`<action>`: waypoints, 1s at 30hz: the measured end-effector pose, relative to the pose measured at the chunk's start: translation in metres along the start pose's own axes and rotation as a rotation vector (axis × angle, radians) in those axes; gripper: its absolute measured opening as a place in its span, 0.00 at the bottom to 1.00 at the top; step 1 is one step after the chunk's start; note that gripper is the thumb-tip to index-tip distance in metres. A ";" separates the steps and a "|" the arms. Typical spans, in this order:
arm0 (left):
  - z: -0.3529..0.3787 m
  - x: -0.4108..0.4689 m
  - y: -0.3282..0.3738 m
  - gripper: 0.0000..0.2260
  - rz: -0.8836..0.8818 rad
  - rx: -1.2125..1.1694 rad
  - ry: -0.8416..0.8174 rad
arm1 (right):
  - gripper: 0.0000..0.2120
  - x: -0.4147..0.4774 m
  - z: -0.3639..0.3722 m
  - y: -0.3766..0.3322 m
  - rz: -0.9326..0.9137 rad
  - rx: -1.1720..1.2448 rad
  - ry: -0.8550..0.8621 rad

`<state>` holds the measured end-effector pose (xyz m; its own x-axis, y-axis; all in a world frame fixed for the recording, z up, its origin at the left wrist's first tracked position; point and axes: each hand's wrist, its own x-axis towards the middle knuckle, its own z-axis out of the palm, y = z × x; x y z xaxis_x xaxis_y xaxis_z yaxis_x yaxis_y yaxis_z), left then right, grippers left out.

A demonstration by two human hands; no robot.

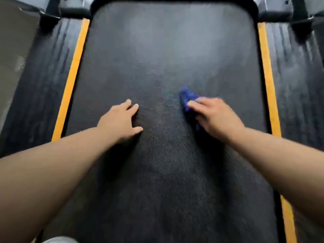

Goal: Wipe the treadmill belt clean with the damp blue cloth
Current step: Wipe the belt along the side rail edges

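Observation:
The dark textured treadmill belt (168, 50) fills the middle of the head view. A bunched blue cloth (187, 97) lies on the belt right of centre, partly hidden under my right hand (213, 116), whose fingers curl over it and press it to the belt. My left hand (121, 120) rests flat on the belt left of centre, fingers straight and spread, holding nothing. A duller, smeared patch shows on the belt between and beyond the hands.
Orange stripes (73, 72) (266, 74) border the belt, with ribbed black side rails (40, 81) (298, 76) outside them. The grey motor cover and frame posts (273, 9) stand at the far end. Bare floor (12, 50) lies to the left.

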<state>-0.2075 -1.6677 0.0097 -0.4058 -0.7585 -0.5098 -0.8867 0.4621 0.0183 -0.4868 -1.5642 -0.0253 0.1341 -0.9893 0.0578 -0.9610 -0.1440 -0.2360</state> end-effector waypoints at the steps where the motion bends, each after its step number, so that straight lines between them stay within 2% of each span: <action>1: 0.000 -0.001 0.003 0.38 -0.008 0.013 -0.002 | 0.20 -0.009 -0.007 0.019 0.219 -0.039 0.028; 3: -0.005 -0.003 0.009 0.37 0.003 0.070 0.013 | 0.20 -0.020 -0.023 0.035 0.646 -0.045 -0.020; 4: -0.008 -0.004 0.012 0.36 0.023 0.100 0.030 | 0.20 -0.020 -0.028 0.028 0.767 -0.030 -0.065; 5: -0.012 -0.004 0.015 0.35 0.061 0.119 0.058 | 0.20 -0.017 -0.032 0.013 0.802 -0.027 -0.073; 7: -0.021 0.004 0.020 0.33 0.187 0.129 0.079 | 0.17 -0.013 -0.026 -0.029 0.671 -0.022 -0.061; 10: -0.031 0.018 0.029 0.35 0.307 0.126 0.045 | 0.18 -0.025 0.008 -0.096 0.249 0.063 -0.079; 12: -0.028 0.023 0.039 0.33 0.393 0.124 0.087 | 0.21 -0.039 0.016 -0.100 0.122 0.120 -0.131; 13: -0.025 0.024 0.045 0.32 0.442 0.106 0.133 | 0.21 -0.045 0.012 -0.089 0.114 0.100 -0.127; 15: -0.016 0.021 0.059 0.29 0.502 0.051 0.190 | 0.20 -0.068 0.001 -0.052 0.208 0.016 -0.104; 17: -0.004 0.016 0.076 0.28 0.558 0.029 0.195 | 0.18 -0.100 -0.017 -0.015 0.422 -0.031 -0.066; 19: 0.005 0.011 0.091 0.29 0.593 0.032 0.193 | 0.18 -0.114 -0.030 0.000 0.638 -0.066 -0.100; 21: 0.012 0.009 0.102 0.29 0.584 0.031 0.174 | 0.16 -0.101 -0.029 -0.013 0.730 -0.098 -0.131; 23: 0.014 0.011 0.107 0.29 0.558 0.045 0.163 | 0.14 -0.084 -0.022 -0.037 0.629 -0.036 -0.131; 25: 0.015 0.014 0.106 0.28 0.564 0.075 0.191 | 0.14 -0.080 -0.013 -0.051 0.404 0.026 -0.113; 27: 0.015 0.015 0.103 0.28 0.578 0.084 0.207 | 0.16 -0.092 -0.012 -0.030 0.274 0.013 -0.093; 30: 0.016 0.014 0.104 0.28 0.563 0.063 0.176 | 0.18 -0.120 -0.031 0.017 0.298 -0.072 -0.184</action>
<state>-0.3019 -1.6225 -0.0097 -0.8454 -0.4512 -0.2860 -0.5116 0.8378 0.1905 -0.5268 -1.4468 -0.0062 -0.1195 -0.9763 -0.1807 -0.9782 0.1469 -0.1465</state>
